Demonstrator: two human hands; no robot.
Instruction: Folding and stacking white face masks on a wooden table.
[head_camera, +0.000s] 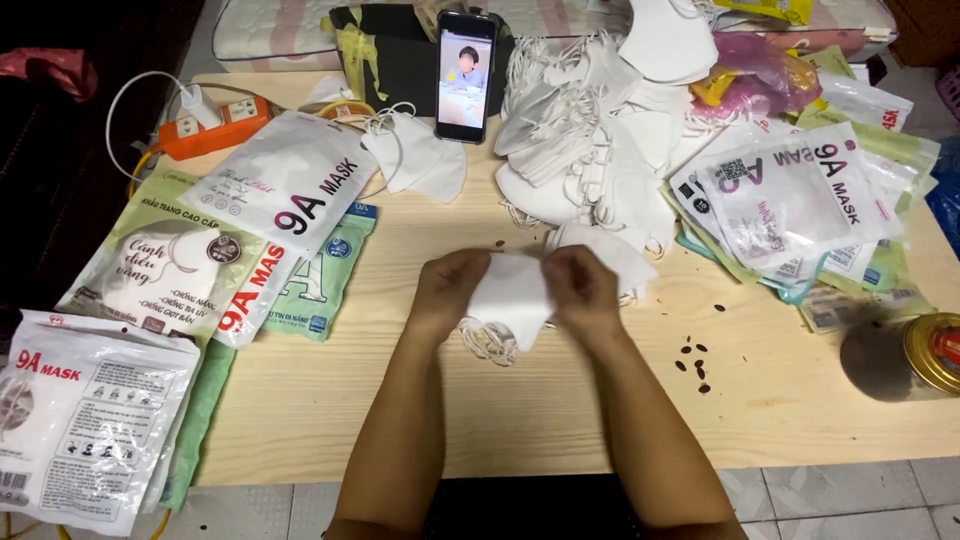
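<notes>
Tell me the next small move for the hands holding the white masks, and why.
Probably square up the small stack of white masks: left hand and right hand grip its opposite sides, and ear loops dangle loose beneath. Empty mask pouches lie flat at the left, so tidying first seems sensible.

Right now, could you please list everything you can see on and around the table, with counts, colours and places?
wooden table: one, light brown, centre
face masks held: small stack, white, between both hands
mask heap: many, white, far centre-right
loose masks: a few, white, left of the phone
phone: one, black, screen lit, propped upright at far centre
mask packets, left: several, white and green, left side
mask packets, right: a pile, mostly clear and white, right side
power strip: one, orange, far left
tin: one, gold lid, right edge
dark specks: several, right of the hands
left hand: gripping the stack
right hand: gripping the stack
</notes>
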